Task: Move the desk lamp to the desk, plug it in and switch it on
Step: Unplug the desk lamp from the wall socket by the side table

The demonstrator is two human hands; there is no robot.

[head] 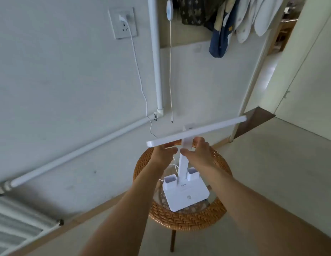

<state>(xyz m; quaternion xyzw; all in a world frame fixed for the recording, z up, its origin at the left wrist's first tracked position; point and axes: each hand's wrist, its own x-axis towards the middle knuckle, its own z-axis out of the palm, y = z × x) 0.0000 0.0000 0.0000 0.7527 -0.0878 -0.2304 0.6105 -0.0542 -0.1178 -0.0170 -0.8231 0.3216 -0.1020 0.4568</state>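
Observation:
A white desk lamp (186, 194) stands on a round wicker stool (187, 218), with a square base, a tall stem and a long flat light bar on top. Its white cord (138, 74) runs up the wall to a plug in the wall socket (124, 22). My left hand (163, 151) reaches under the left end of the light bar, fingers apart, close to the stem. My right hand (198, 151) is beside the stem on its right, thumb touching or nearly touching it. Whether either hand grips the lamp is unclear, since the bar hides the fingertips.
A second loose white cable (170, 71) with an inline switch hangs down the wall beside a white pipe (157, 71). A radiator (16, 224) sits at lower left. Clothes hang at the top right, near an open doorway (268, 74).

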